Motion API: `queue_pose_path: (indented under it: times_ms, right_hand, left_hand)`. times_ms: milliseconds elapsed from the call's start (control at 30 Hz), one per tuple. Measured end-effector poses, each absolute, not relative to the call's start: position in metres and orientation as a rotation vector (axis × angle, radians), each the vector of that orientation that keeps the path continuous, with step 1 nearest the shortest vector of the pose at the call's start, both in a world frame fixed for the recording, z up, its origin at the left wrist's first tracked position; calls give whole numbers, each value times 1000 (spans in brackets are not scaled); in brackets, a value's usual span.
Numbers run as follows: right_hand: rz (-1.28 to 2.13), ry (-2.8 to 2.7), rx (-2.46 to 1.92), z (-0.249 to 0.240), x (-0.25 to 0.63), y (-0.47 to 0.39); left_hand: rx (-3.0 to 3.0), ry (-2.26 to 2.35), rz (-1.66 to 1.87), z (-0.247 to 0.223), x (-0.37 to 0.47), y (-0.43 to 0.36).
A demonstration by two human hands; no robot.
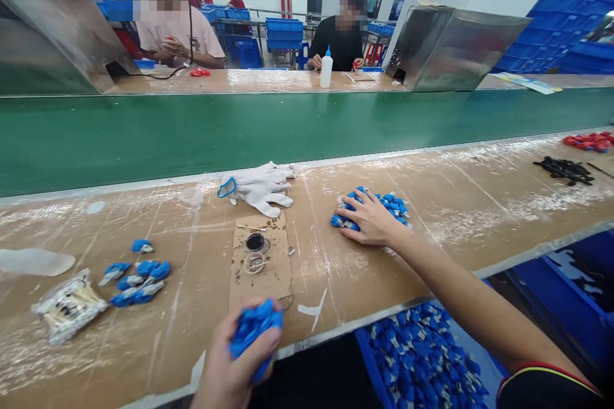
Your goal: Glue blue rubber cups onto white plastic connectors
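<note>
At the front edge of the table, my left hand (240,354) is closed around several small blue pieces (256,326); their exact kind is not clear. My right hand (369,220) lies palm down with fingers spread on a pile of similar blue-and-grey pieces (396,204), hiding part of it. Several more blue-and-grey pieces (144,281) are loose on the table's left. Between the hands is a cardboard sheet (240,281) bearing a small cup of black liquid (256,242), a second clear cup (254,262) and a cotton swab (250,227).
A white glove (263,188) lies behind the cardboard. A bag of cotton swabs (70,307) sits left. Below the table edge is a blue bin (367,358) full of blue pieces. Black strips (563,169) lie far right. Beyond the green belt (288,124), two people sit working.
</note>
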State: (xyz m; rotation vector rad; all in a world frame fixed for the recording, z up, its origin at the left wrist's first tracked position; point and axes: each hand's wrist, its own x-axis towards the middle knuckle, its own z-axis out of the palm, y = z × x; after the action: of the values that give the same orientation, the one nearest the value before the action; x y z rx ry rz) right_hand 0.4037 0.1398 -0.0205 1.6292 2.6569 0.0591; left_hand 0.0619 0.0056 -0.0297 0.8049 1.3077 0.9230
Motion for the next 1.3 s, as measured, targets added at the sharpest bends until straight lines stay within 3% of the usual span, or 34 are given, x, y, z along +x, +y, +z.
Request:
queue_pose_path:
  times_ms: [233,467,600,900,1100,1300]
  right_hand:
    - [7,2694,1614,-19,434,114]
    - [18,2681,1862,-12,464,147]
    - [-138,2734,1797,-18,460,178]
    - [-305,2828,1783,-14,500,120]
    - [-203,2710,2084,-24,510,136]
    - [-316,2693,2084,-35,518,136]
  left_hand:
    - [1529,1338,812,-32,171,87]
    - [1914,1514,723,-38,179,115]
    - [2065,1611,582,-31,184,123]
    - [2153,1845,409,-19,197,134]
    - [2284,1932,403,-21,201,129]
    - [2439,1866,505,-28,198,125]
